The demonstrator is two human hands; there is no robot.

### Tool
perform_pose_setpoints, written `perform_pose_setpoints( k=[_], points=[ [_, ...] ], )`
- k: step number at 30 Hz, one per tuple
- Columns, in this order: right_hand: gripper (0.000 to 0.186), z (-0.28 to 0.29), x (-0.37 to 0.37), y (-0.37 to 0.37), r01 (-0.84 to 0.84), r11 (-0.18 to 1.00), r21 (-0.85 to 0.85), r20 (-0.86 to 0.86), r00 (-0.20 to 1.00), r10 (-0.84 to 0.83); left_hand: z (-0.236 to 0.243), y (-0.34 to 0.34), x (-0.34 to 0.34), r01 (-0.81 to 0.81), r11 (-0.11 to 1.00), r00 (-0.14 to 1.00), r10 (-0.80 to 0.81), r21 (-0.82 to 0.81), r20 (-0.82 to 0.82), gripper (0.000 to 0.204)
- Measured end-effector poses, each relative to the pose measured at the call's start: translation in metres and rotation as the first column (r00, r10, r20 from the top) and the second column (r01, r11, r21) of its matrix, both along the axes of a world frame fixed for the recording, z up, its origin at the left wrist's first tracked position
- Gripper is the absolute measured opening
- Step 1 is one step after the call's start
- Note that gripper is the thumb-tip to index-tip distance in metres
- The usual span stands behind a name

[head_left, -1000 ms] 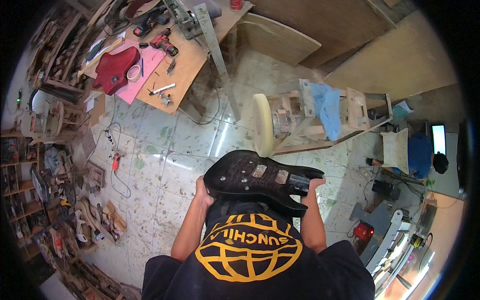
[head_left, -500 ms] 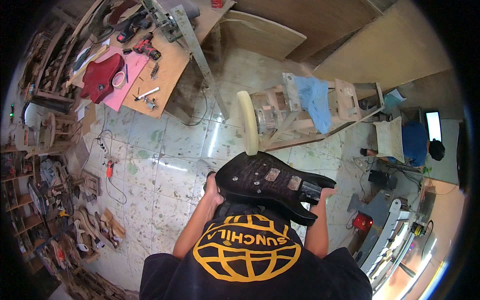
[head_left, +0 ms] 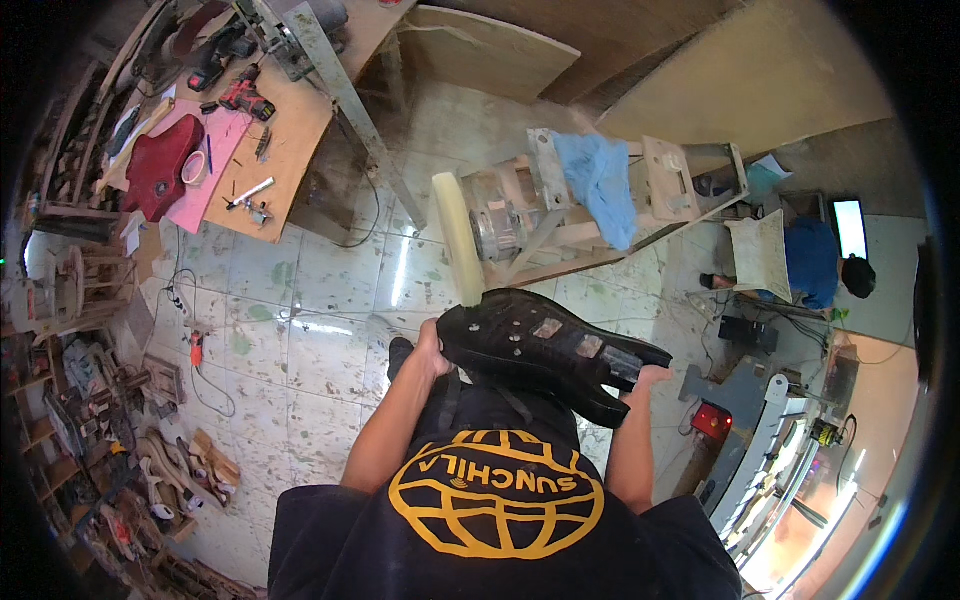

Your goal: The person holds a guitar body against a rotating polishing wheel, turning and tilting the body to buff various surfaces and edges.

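Observation:
Between my hands I hold a glossy black electric guitar body [head_left: 530, 347], with bare pickup cavities and several small holes in its upper face. My left hand [head_left: 432, 352] is closed round its rounded left end. At the right, my right hand [head_left: 652, 378] grips it near the neck pocket and horns, its fingers partly hidden beneath. The body's far left edge meets the lower rim of a pale yellow buffing wheel [head_left: 456, 240]. That wheel sits on a motor [head_left: 497, 222] fixed to a wooden stand.
A blue cloth [head_left: 597, 185] hangs over the wooden stand [head_left: 665, 180]. On the workbench [head_left: 290, 165] at far left lie a red guitar body [head_left: 165, 165], a drill [head_left: 247, 95] and tape [head_left: 195, 167]. Another person [head_left: 815, 260] sits at far right. A corded orange tool [head_left: 196, 347] lies on the floor.
The guitar body has tilted, its far edge turning more away from me, and my left hand has risen slightly. The wheel and bench appear farther left as the view shifts.

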State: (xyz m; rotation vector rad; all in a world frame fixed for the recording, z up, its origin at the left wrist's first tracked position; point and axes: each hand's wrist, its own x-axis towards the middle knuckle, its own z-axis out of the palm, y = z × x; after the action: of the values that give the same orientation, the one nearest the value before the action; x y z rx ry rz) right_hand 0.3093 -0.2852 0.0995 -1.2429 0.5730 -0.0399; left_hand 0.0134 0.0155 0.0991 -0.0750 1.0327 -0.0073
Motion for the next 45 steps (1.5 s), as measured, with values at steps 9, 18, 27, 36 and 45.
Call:
perform_pose_setpoints(
  k=[9, 18, 27, 36, 45],
  points=[
    [0.074, 0.0, 0.024, -0.01, 0.043, 0.998, -0.042, 0.042, 0.998, -0.041, -0.063, -0.009, 0.04, 0.025, 0.993, 0.999, -0.022, -0.117, 0.024, 0.046],
    [0.075, -0.013, 0.033, -0.005, 0.088, 0.994, -0.067, 0.058, 0.995, -0.085, -0.096, -0.006, 0.057, 0.055, 0.978, 0.997, -0.064, -0.202, -0.036, 0.053],
    [0.078, -0.037, 0.031, 0.007, 0.032, 0.999, -0.038, 0.005, 0.999, -0.032, -0.135, 0.005, 0.046, -0.035, 0.964, 0.986, -0.009, -0.262, -0.165, 0.058],
    [0.082, -0.017, 0.002, 0.062, 0.078, 0.989, -0.123, -0.03, 0.996, -0.082, -0.163, 0.017, 0.023, -0.024, 0.974, 0.984, -0.017, -0.227, -0.175, 0.053],
    [0.079, -0.011, -0.011, 0.09, 0.079, 0.992, -0.095, -0.005, 0.997, -0.08, -0.14, 0.027, 0.009, 0.001, 0.981, 0.972, -0.046, -0.192, -0.228, 0.05]
  ],
)
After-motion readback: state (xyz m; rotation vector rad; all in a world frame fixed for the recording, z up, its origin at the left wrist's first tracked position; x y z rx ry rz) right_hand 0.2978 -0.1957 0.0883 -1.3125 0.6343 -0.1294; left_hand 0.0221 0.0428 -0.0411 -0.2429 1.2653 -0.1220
